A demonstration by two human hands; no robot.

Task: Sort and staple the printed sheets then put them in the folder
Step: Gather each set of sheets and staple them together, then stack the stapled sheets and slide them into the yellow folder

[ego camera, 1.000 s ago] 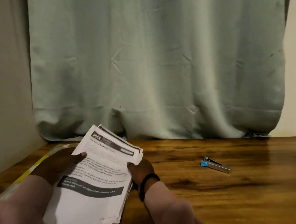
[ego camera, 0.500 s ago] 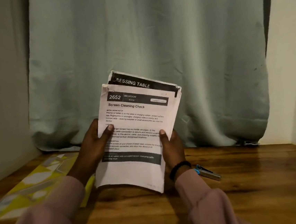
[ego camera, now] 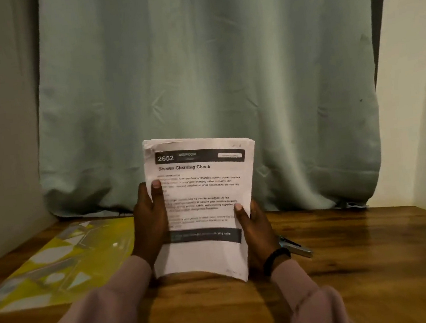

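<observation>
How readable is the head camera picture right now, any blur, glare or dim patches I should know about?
Head view: dim, warm light overall; the sheets, gripped by the left hand and right hand, show a legible header but motion-blurred body text; a soft sheen lies on the table at right; the stapler sits half hidden in shadow behind the right wrist; the yellow folder is soft; wide-angle bending shows at the edges.

Head camera looks forward and down, close over the table (ego camera: 347, 265).

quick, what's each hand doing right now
Left hand: grips the sheets at their left edge.
Right hand: grips the sheets at their right edge.
</observation>
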